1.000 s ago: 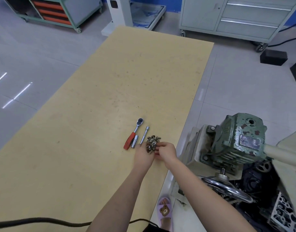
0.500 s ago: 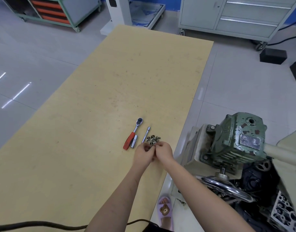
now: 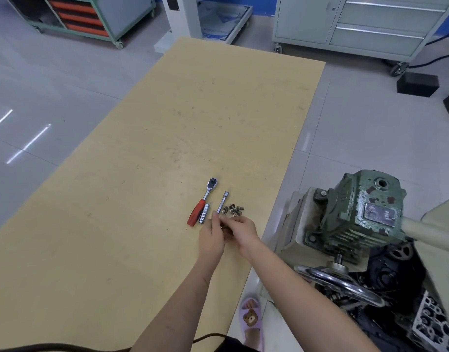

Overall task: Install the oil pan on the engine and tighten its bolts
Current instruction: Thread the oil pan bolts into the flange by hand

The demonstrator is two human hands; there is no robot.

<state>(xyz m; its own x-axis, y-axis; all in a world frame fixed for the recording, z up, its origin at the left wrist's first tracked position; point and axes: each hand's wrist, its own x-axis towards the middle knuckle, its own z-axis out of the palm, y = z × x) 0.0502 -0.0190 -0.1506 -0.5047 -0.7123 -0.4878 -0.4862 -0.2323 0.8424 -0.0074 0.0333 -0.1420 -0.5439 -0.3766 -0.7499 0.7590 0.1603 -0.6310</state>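
Steel bolts (image 3: 233, 210) heaped on table (image 3: 147, 153) near its right edge, just beside extension bar (image 3: 222, 202), socket (image 3: 204, 213) and ratchet (image 3: 203, 201). Left hand (image 3: 213, 237) and right hand (image 3: 243, 231) met over heap, fingers curled, seemingly pinching bolts; exact grip hidden. Step judged: gathering bolts. Next: carrying them to engine (image 3: 365, 212). Oil pan not clearly seen.

Shiny metal bolts (image 3: 234, 209), matt wooden tabletop (image 3: 167, 123)

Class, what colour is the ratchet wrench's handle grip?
Red, seen in the head view: the ratchet wrench has a chrome head and shaft.
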